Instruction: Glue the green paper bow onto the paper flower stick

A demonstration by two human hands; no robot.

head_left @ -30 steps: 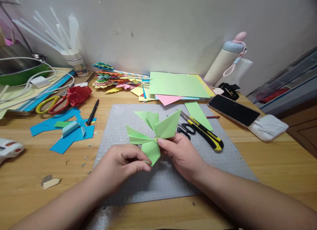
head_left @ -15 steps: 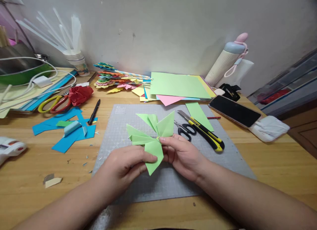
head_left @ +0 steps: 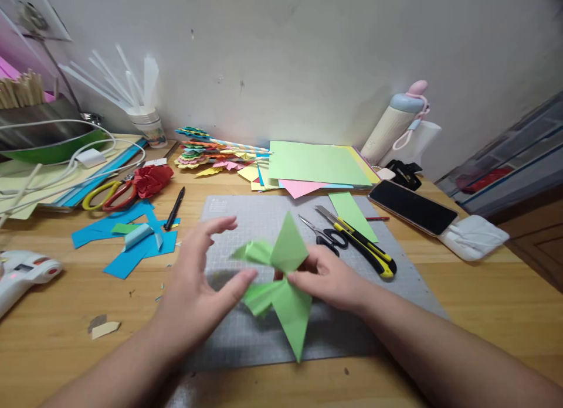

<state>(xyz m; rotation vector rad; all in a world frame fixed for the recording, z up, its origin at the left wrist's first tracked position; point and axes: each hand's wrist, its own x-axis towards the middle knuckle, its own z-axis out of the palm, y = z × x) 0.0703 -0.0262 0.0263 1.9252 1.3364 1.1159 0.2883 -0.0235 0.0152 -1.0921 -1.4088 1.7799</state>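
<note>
i see the right hand (head_left: 329,282) pinching the folded green paper (head_left: 294,314) at its narrow middle, above the gridded grey mat (head_left: 255,211). the paper is sharply pointed and pleated. the left hand (head_left: 191,285) makes a wide grip just beside it. blue strips (head_left: 127,258) lie on the wooden bench (head_left: 497,285).

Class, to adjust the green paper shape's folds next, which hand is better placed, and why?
Probably the left hand: it is spread open close to the green paper shape, apparently gripping nothing. The right hand pinches the shape near its centre, so it seems busy holding it.
</note>
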